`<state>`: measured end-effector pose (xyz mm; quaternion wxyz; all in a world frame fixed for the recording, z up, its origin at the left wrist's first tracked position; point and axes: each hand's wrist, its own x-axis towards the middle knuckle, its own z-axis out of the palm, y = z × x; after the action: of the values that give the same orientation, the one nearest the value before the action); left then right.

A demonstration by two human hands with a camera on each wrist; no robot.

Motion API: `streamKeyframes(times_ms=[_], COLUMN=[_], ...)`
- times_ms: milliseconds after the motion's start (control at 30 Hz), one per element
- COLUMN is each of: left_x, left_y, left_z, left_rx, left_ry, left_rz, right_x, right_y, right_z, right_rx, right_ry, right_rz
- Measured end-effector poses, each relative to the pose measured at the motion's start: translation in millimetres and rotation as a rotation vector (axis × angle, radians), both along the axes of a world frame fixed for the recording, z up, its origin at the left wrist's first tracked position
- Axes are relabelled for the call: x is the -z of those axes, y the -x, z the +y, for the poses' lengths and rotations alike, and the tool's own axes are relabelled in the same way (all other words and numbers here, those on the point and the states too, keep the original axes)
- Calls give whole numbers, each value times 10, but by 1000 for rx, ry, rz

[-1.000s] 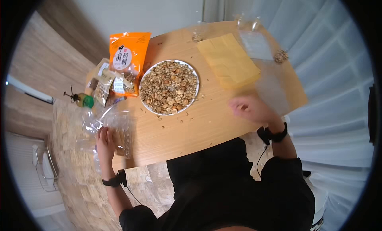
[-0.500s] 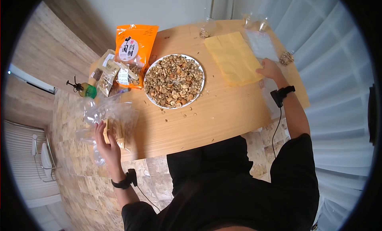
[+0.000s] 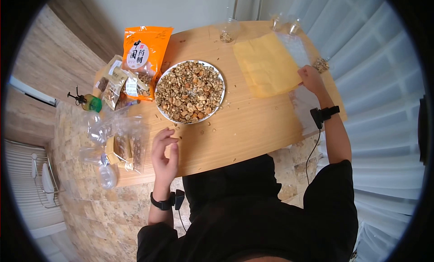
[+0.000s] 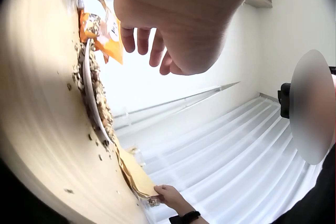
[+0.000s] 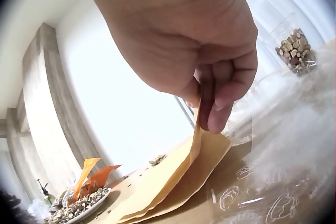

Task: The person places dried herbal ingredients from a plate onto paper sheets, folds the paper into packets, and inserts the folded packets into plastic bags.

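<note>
My right hand [image 3: 313, 80] pinches the corner of a yellow paper envelope [image 3: 264, 65]; in the right wrist view the thumb and fingers [image 5: 214, 111] hold the lifted corner of the top paper [image 5: 176, 174], with another layer beneath. My left hand [image 3: 164, 159] hovers over the table's front edge with relaxed fingers and holds nothing. Just beyond it stands a white plate heaped with dried slices [image 3: 190, 92]. To its left lie clear plastic bags [image 3: 138, 126] and a tan packet [image 3: 118, 150].
An orange printed bag [image 3: 147, 52], smaller packets [image 3: 115, 83] and a green spray bottle [image 3: 92, 103] are at the left. Clear cups [image 3: 227, 34] stand along the back edge. Clear plastic sheets [image 3: 302, 106] lie at the right, near a cup of dried pieces [image 3: 321, 65].
My left hand has left the tan packet and plastic bags and moved right. My right hand has moved outward to the envelope and taken its corner, which is now raised.
</note>
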<state>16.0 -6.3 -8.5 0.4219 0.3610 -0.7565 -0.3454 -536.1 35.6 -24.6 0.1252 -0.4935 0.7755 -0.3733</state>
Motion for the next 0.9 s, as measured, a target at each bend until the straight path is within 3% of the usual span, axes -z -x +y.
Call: streamKeyframes(times_ms=[100,167,200,267,300,367,433,500,567,633,700,800,833,900], left_x=[0,25,41,88,84,98,71,-13,35,25,40,13,54,143], left_y=[94,69,38,-39,-59,-94,-77,42,180,428,648,960,1009,1057], left_z=[103,167,195,242,268,325,371,355,327,256,203,183,164,133], left_rx=[28,60,53,45,29,43,51,260,381,534,549,429,417,392], left_ry=[-1,-23,-24,-86,-108,-220,-335,-419,-686,-888,-1108,-1101,-1103,-1064], left_rz=[12,7,10,28,45,73,106,117,184,465,611,510,514,496], right_x=[-125,-214,-281,-410,-472,-601,-748,-953,-960,-893,-742,-555,-366,-54], right_y=[14,17,-38,-164,-198,-280,-538,-885,-1144,-1383,-1653,-1946,-1813,-1517], right_z=[-7,-1,10,76,124,249,432,650,827,1005,1121,1202,1273,1340], right_rx=[22,-35,-42,-25,-35,24,115,117,64,94,42,-50,-60,-380], right_ry=[-137,-152,-152,192,190,218,226,193,249,159,187,216,211,278], right_rz=[13,412,415,408,412,166,138,226,260,164,30,-29,-33,-730])
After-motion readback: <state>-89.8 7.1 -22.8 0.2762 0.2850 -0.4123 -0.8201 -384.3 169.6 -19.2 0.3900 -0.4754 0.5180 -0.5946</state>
